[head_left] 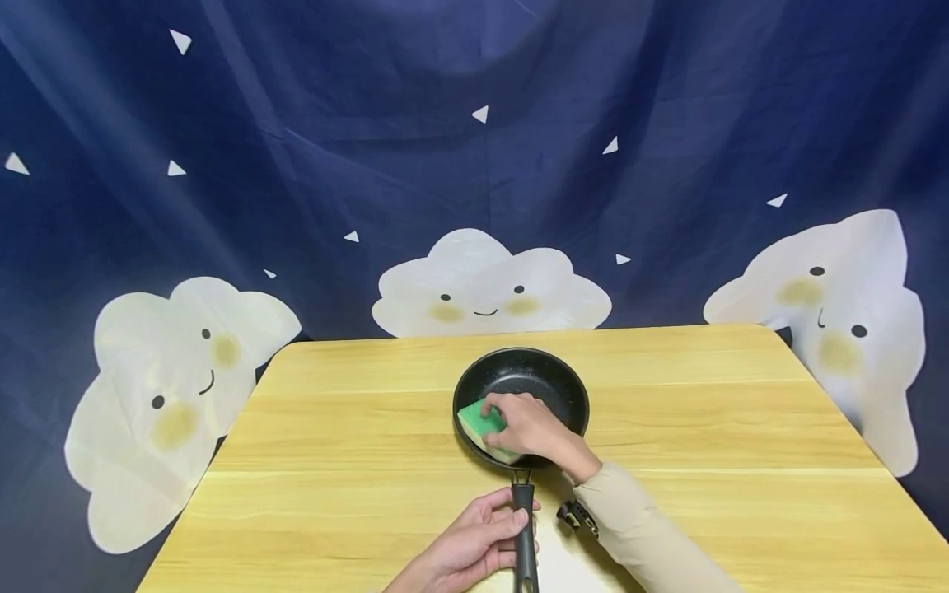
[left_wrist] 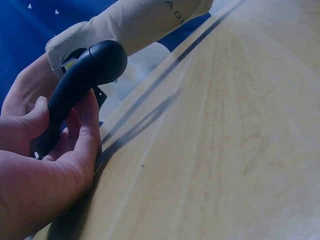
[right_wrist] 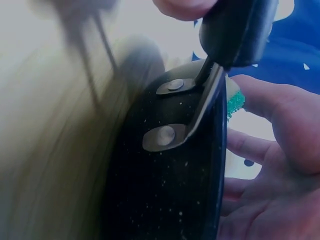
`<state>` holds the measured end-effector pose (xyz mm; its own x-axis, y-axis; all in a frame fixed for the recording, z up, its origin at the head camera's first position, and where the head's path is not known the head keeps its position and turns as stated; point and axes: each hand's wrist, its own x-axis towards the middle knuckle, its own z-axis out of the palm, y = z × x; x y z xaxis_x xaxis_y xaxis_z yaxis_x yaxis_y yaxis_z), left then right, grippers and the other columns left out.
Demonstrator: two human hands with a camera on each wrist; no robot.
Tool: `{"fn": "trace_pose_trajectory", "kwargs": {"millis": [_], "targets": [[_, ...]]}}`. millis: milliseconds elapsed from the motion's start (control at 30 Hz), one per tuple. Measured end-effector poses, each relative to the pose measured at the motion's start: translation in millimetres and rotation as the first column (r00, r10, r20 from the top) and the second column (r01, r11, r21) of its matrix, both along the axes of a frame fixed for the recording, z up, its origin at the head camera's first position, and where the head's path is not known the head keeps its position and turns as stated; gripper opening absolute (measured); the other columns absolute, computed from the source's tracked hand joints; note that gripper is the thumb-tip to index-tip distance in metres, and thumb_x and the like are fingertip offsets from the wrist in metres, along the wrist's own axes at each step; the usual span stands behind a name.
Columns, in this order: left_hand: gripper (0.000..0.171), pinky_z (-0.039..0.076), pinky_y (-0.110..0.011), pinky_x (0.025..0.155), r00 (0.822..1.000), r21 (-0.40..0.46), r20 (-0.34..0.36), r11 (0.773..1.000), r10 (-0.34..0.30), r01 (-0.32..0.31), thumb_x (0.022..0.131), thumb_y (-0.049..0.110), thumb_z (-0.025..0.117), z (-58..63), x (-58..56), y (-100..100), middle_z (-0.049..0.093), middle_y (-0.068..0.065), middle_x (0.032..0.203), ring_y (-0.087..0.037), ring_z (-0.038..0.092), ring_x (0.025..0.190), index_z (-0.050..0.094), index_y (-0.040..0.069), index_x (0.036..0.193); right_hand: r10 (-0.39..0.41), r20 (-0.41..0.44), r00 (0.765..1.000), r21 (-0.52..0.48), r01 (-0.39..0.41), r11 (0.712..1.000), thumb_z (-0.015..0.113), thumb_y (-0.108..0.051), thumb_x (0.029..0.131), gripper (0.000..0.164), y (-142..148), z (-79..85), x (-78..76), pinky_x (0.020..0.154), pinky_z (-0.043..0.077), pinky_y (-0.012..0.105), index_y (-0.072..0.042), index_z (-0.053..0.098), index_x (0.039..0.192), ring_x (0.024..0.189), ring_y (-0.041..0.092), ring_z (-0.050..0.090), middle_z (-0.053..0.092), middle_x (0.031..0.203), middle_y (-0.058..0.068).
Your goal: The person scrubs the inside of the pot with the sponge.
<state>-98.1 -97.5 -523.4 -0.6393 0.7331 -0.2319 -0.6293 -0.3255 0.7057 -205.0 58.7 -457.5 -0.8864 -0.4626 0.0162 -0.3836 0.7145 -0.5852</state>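
A black frying pan (head_left: 559,380) with light specks is in the middle of the head view, its handle toward the person. My left hand (head_left: 482,539) grips the black handle (head_left: 525,535), thumb on top and fingers beneath. In the left wrist view the handle (left_wrist: 75,82) is raised off the table. Inside the pan, at its left near side, lies a green and pale yellow sponge (head_left: 478,422). My right hand (head_left: 532,426) holds that sponge with curled fingers and thumb. The right wrist view shows the pan's outer wall (right_wrist: 165,195) and a sponge corner (right_wrist: 235,103); the rest is hidden.
A light wooden table (head_left: 334,428) lies beneath the pan. Behind it hangs a dark blue curtain (head_left: 415,156) with smiling clouds and white triangles. A black wrist device (head_left: 577,517) is beside the right sleeve (head_left: 645,527).
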Motion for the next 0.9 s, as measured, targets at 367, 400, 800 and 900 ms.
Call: {"fn": "trace_pose_trajectory", "kwargs": {"millis": [367, 400, 800, 900], "targets": [[0.037, 0.059, -0.029, 0.08, 1.0, -0.004, -0.008, 1.0, 0.0, 0.0, 0.108, 0.014, 0.054, -0.9, -0.1, 0.3, 0.064, 0.003, 0.093, -0.01, 0.066, 0.087, 0.047, -0.002, 0.141, -0.06, -0.019, 0.998, 0.01, 0.06, 0.998, 0.085, -0.024, 0.085, 0.033, -11.0, -1.9, -5.8, 0.062, 0.045, 0.033, -0.013, 0.069, 0.113, 0.071, 0.02, 0.053, 0.064, 0.09, 0.004], [0.037, 0.059, -0.029, 0.081, 1.0, -0.002, -0.009, 1.0, 0.0, 0.0, 0.108, 0.013, 0.054, -0.9, -0.1, 0.3, 0.064, 0.003, 0.093, -0.01, 0.066, 0.087, 0.046, -0.002, 0.141, -0.065, -0.017, 0.998, 0.008, 0.065, 0.998, 0.084, -0.024, 0.086, 0.034, -11.6, -2.0, -6.2, 0.062, 0.045, 0.032, -0.012, 0.069, 0.114, 0.071, 0.02, 0.053, 0.064, 0.091, 0.004], [0.039, 0.059, -0.029, 0.082, 1.0, 0.006, 0.003, 1.0, 0.008, -0.008, 0.107, 0.012, 0.056, 1.7, 0.4, 0.2, 0.064, 0.003, 0.093, -0.01, 0.067, 0.089, 0.045, -0.004, 0.14, -0.107, -0.051, 0.993, 0.016, 0.108, 0.994, 0.082, -0.025, 0.089, 0.036, -20.0, -6.7, -14.0, 0.054, 0.044, 0.031, -0.012, 0.063, 0.117, 0.067, 0.021, 0.053, 0.063, 0.089, 0.006], [0.037, 0.059, -0.03, 0.082, 1.0, 0.005, -0.001, 1.0, 0.009, -0.009, 0.107, 0.011, 0.056, 1.8, 0.0, 0.1, 0.065, 0.002, 0.093, -0.011, 0.067, 0.089, 0.046, -0.004, 0.139, -0.116, -0.066, 0.991, 0.02, 0.118, 0.993, 0.081, -0.025, 0.09, 0.037, -21.3, -7.5, -16.1, 0.053, 0.043, 0.03, -0.012, 0.061, 0.118, 0.066, 0.021, 0.053, 0.06, 0.086, 0.005]]}}
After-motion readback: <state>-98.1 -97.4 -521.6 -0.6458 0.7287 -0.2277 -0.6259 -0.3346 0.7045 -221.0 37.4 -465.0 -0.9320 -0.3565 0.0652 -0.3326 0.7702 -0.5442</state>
